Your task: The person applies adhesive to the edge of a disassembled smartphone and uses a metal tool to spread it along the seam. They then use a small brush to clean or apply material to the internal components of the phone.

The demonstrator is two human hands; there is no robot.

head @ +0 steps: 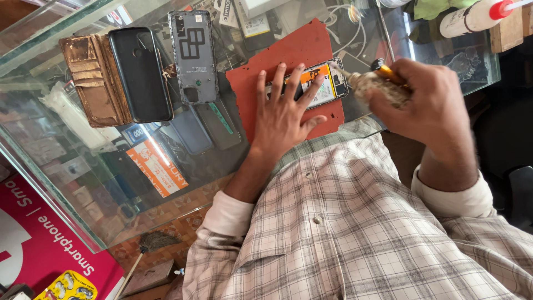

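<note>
Pressed flat, fingers spread, the left hand (286, 114) pins an opened phone (321, 84) against a red mat (288, 55); it grasps nothing, only holds the phone down. The phone lies on the mat's right part, its back removed, showing an orange-and-white battery label and dark parts at its right end. The right hand (427, 100) is clenched around a small glue tube (373, 83), crusted and pale with a yellow body, whose thin tip points at the phone's right end. That hand is a little blurred.

The mat is a rough-edged, matte sheet with a pitted surface, lying on a glass counter (83, 183). Left of the mat, apart from it, rests a grey plastic phone back cover (194, 55), its inner side up, with a camera cutout. Beside that, a smooth black phone case (139, 72) sits in a worn brown leather wallet cover (89, 78), cracked and flaking. Through the glass, boxes and packets show on a shelf below.

At the far right corner, a white bottle (469, 19) with a red cap lies tilted near a wooden block (508, 33). The person wears a checked shirt (344, 222) in pale grey and beige with rolled cuffs.
</note>
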